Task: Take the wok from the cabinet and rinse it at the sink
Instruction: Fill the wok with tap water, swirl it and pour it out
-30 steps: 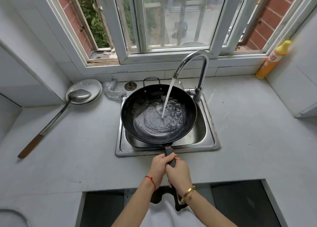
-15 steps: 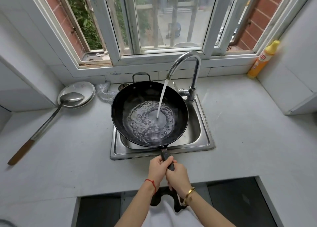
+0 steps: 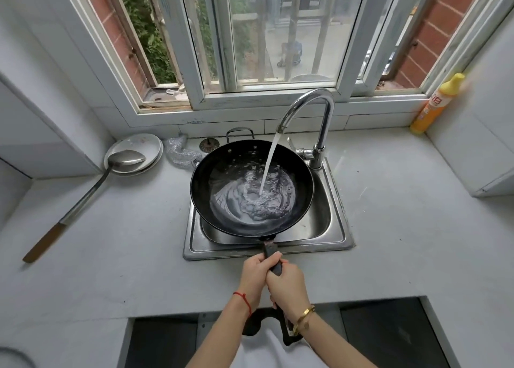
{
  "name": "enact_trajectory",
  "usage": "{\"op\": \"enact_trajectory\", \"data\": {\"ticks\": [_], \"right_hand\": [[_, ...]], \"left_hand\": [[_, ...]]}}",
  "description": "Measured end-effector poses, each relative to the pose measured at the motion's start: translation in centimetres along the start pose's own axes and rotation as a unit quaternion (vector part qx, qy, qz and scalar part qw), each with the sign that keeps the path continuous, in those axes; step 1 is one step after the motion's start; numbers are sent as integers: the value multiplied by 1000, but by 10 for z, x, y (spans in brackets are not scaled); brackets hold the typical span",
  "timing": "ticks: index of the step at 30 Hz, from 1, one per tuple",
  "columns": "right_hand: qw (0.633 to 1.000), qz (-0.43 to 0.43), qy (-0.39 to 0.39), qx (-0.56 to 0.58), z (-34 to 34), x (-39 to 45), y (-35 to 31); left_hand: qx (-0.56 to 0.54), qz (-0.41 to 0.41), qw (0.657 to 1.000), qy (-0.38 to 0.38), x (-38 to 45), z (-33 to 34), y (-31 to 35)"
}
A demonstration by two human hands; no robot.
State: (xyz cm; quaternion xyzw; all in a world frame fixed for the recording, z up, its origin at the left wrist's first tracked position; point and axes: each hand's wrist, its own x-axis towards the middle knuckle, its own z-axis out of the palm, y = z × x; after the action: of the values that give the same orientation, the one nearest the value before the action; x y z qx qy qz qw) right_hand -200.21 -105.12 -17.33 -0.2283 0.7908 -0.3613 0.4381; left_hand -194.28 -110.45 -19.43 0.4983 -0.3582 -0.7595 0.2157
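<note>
The wok's long handle is mostly hidden inside two fists; only a short dark stretch shows between the rim and the knuckles, and its looped end shows below the wrists. The sink basin lies largely covered by the wok, so its drain cannot be seen. At the lower left corner a curved grey rim is cut off by the frame and cannot be identified.

The one black wok is held over the sink, under the spout of the single faucet, and a white stream of water falls into it. A shallow pool swirls and ripples in its bottom. A small loop handle stands at its far rim.

The left hand closes its grip around the handle nearer the pan, a red string at its wrist. The right hand wraps its grip tight around the handle just behind and touching the left, a gold bangle at its wrist.

On the tabletop to the left, a stack of white plates holds the bowl of one metal ladle, whose wooden-ended shaft runs down toward the near left. A crumpled mesh scrubber lies just beside the plates, and a round drain strainer sits behind the wok. One orange bottle with a yellow cap stands in the far right corner; its label is too blurred to read.
</note>
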Motion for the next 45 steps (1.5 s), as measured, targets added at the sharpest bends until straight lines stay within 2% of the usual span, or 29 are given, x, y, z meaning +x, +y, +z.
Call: {"op": "enact_trajectory", "data": {"ticks": [4, 7, 14, 19, 23, 36, 39, 45], "right_hand": [[997, -45, 21, -52, -5, -3, 5], [997, -53, 18, -61, -11, -4, 10], [999, -5, -32, -6, -9, 2, 16], [995, 36, -67, 62, -7, 3, 10], [995, 36, -66, 61, -4, 4, 3], [998, -45, 1, -44, -13, 4, 12], [998, -40, -10, -52, -14, 10, 19], [997, 23, -65, 23, -5, 15, 18]], "left_hand": [[-42, -24, 998, -33, 1, 3, -5], [-35, -22, 998, -43, 3, 4, -8], [61, 19, 997, 35, 6, 3, -15], [81, 45, 993, 75, 6, 0, -12], [63, 41, 994, 84, 7, -2, -9], [-7, -13, 1000, -24, 10, 5, -13], [21, -8, 1000, 2, 12, 7, -17], [79, 12, 993, 88, 15, 0, -17]]}}
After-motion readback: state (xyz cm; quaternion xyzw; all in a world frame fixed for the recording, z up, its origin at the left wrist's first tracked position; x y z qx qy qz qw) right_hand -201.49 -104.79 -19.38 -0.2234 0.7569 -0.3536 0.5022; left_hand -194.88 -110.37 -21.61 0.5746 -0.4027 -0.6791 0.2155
